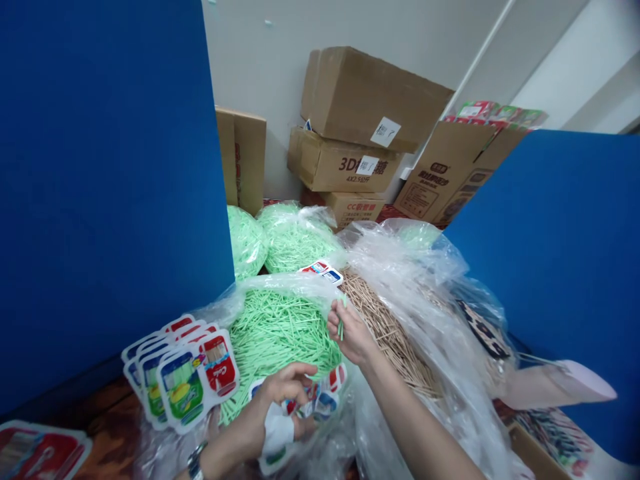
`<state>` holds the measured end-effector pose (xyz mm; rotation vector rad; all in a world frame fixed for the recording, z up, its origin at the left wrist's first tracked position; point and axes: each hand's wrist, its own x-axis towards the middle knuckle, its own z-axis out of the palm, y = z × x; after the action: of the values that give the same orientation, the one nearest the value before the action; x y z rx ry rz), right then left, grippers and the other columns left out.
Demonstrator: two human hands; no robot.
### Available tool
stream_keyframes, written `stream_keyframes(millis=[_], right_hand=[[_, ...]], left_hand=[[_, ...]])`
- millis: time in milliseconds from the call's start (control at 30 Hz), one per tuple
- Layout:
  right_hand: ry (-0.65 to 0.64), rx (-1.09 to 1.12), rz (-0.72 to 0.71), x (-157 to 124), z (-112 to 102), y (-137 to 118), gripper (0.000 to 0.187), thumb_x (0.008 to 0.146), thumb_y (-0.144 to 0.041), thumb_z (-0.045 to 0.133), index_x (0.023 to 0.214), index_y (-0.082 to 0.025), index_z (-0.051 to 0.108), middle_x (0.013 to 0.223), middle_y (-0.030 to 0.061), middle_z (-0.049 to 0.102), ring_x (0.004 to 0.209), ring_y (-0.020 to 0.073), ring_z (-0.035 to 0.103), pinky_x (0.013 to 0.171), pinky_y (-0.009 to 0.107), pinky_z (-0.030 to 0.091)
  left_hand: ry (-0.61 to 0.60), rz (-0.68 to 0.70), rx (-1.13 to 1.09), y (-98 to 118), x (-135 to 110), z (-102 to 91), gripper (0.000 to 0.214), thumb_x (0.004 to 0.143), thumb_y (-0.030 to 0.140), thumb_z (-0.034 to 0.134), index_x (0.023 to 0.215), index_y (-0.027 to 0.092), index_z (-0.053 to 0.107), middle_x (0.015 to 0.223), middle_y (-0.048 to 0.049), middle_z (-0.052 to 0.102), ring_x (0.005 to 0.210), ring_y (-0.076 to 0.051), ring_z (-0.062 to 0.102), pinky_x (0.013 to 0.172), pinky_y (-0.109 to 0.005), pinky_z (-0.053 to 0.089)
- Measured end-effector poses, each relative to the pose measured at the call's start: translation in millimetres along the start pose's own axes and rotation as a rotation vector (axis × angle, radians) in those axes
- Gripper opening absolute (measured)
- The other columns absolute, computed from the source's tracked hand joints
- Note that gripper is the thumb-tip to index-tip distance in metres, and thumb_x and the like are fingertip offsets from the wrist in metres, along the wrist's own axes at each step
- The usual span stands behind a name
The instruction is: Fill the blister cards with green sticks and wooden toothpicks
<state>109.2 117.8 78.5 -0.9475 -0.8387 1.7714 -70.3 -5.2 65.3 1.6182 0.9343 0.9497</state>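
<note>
My left hand (283, 400) is curled around a printed candy pouch (327, 399) with red and blue panels; part of the pouch is hidden behind the fingers. My right hand (351, 331) pinches a few short green candy sticks (341, 327), held upright. Below and between both hands, a clear plastic bag lies open, full of green candy sticks (275, 330). Brown candy sticks (387, 327) fill another clear bag beyond my right wrist. Left of the green sticks, several filled pouches (183, 383) with a red Cola panel and a blue-green panel overlap in a fanned pile.
Blue partitions (110, 167) stand on both sides. Cardboard boxes (370, 100) are stacked against the back wall, behind closed bags of green sticks (295, 240). A pink scoop-like object (560, 385) lies at right. Another Cola pouch (40, 450) rests at lower left.
</note>
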Motion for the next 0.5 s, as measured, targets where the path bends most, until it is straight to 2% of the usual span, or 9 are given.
stream_keyframes(millis=[67, 133, 200, 267, 333, 433, 467, 500], right_hand=[[-0.042, 0.059, 0.036, -8.5, 13.9, -4.1, 0.045, 0.068, -0.053, 0.075, 0.086, -0.022, 0.048, 0.058, -0.0105, 0.040, 0.041, 0.0025, 0.032, 0.037, 0.012, 0.016], [-0.098, 0.096, 0.068, -18.3, 27.9, -7.2, 0.043, 0.070, -0.051, 0.075, 0.090, -0.022, 0.049, 0.059, -0.0107, 0.038, 0.041, 0.0018, 0.029, 0.037, 0.013, 0.014], [-0.165, 0.074, 0.090, -26.5, 37.4, -8.4, 0.041, 0.074, -0.051, 0.071, 0.093, -0.022, 0.048, 0.060, -0.0105, 0.037, 0.042, 0.0019, 0.029, 0.038, 0.013, 0.015], [-0.222, -0.036, 0.061, -29.6, 37.9, -7.3, 0.037, 0.081, -0.054, 0.062, 0.092, -0.023, 0.047, 0.061, -0.0097, 0.037, 0.044, 0.0033, 0.034, 0.039, 0.014, 0.021], [-0.237, -0.290, -0.045, -25.2, 27.4, -4.2, 0.033, 0.089, -0.056, 0.048, 0.088, -0.023, 0.044, 0.064, -0.0075, 0.041, 0.050, 0.0065, 0.044, 0.043, 0.016, 0.031], [-0.148, -1.043, -0.248, -6.8, -1.6, 3.4, 0.031, 0.098, -0.046, 0.026, 0.084, -0.023, 0.041, 0.069, -0.0032, 0.050, 0.060, 0.0123, 0.053, 0.054, 0.024, 0.043], [-0.113, -1.317, -0.287, 0.8, -11.5, 6.7, 0.029, 0.099, -0.041, 0.022, 0.085, -0.022, 0.041, 0.069, -0.0022, 0.051, 0.062, 0.0140, 0.055, 0.057, 0.026, 0.044], [-0.088, -1.469, -0.302, 8.4, -19.9, 10.4, 0.025, 0.098, -0.036, 0.025, 0.086, -0.022, 0.042, 0.070, -0.0007, 0.053, 0.064, 0.0159, 0.056, 0.061, 0.028, 0.045]], left_hand=[[-0.032, -0.058, -0.035, 0.2, 2.9, 4.7, 0.012, 0.065, 0.018, 0.077, 0.068, 0.017, 0.065, 0.140, -0.0126, 0.048, 0.111, -0.027, 0.058, 0.089, -0.036, 0.047], [-0.066, -0.098, -0.093, 1.4, 8.4, 7.9, 0.015, 0.062, 0.019, 0.079, 0.066, 0.016, 0.065, 0.146, -0.0135, 0.041, 0.116, -0.030, 0.055, 0.088, -0.035, 0.048], [-0.092, -0.076, -0.147, 3.3, 13.9, 9.6, 0.016, 0.060, 0.020, 0.080, 0.064, 0.015, 0.065, 0.136, -0.0133, 0.051, 0.112, -0.029, 0.058, 0.084, -0.033, 0.048], [-0.119, -0.047, -0.156, 6.1, 16.3, 10.2, 0.016, 0.060, 0.022, 0.080, 0.062, 0.016, 0.066, 0.118, -0.0107, 0.064, 0.100, -0.025, 0.063, 0.079, -0.030, 0.048], [-0.137, -0.049, -0.126, 9.9, 14.3, 10.5, 0.016, 0.060, 0.021, 0.080, 0.060, 0.016, 0.065, 0.099, -0.0074, 0.070, 0.085, -0.021, 0.065, 0.069, -0.027, 0.047], [-0.085, -0.051, -0.043, 15.5, 4.9, 11.4, 0.013, 0.064, 0.017, 0.075, 0.060, 0.016, 0.062, 0.078, -0.0028, 0.068, 0.069, -0.016, 0.059, 0.061, -0.023, 0.042], [-0.060, -0.047, -0.003, 16.5, 0.8, 12.0, 0.012, 0.065, 0.015, 0.073, 0.060, 0.016, 0.061, 0.072, -0.0011, 0.065, 0.065, -0.014, 0.057, 0.059, -0.022, 0.040], [-0.038, -0.050, 0.037, 16.8, -3.4, 12.8, 0.013, 0.066, 0.015, 0.071, 0.060, 0.016, 0.060, 0.067, 0.0005, 0.062, 0.061, -0.013, 0.054, 0.057, -0.022, 0.038]])
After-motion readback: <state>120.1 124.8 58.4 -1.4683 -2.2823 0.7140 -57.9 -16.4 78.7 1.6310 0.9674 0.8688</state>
